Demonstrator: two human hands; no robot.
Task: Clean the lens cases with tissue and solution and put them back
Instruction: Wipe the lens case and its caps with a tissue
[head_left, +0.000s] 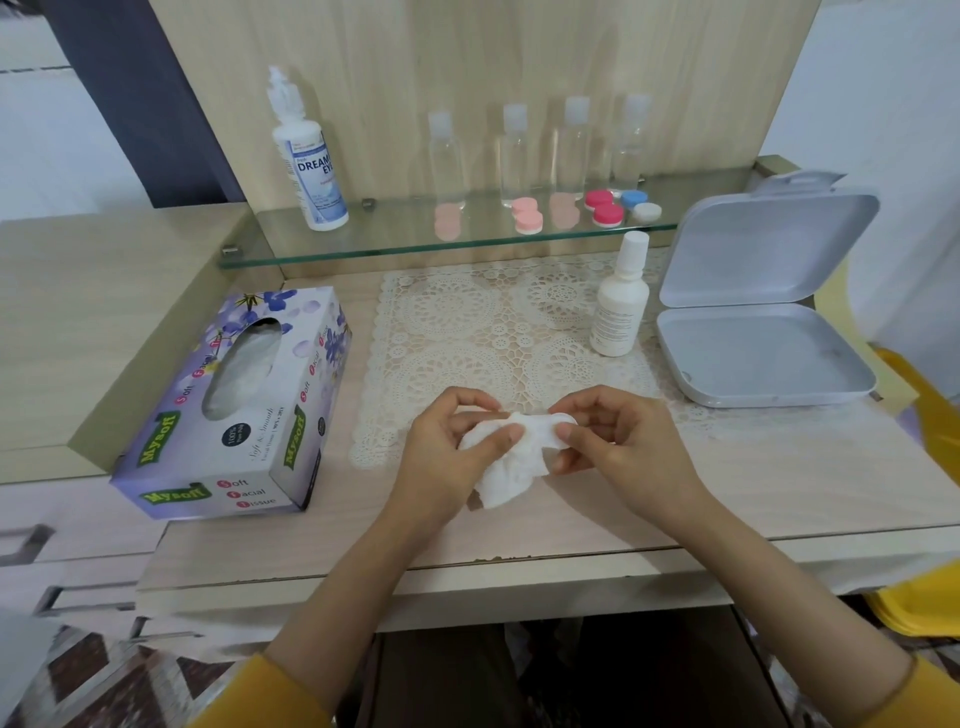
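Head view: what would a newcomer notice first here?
The left hand and right hand pinch a crumpled white tissue at centre front. A purple floral tissue box lies left of them, an open grey hinged plastic case right. Pink, red and blue round lens cases line the glass shelf.

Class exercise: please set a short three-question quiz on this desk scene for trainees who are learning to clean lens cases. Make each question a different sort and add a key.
1. True or false: the white box on the right has its lid shut.
2. Where does the tissue box lie? A) on the glass shelf; B) on the desk, left of the lace mat; C) inside the white box.
3. Fill the gap: the left hand and the right hand together hold a crumpled white ____.

Key: 1 false, the lid stands open. 2 B. 3 tissue.
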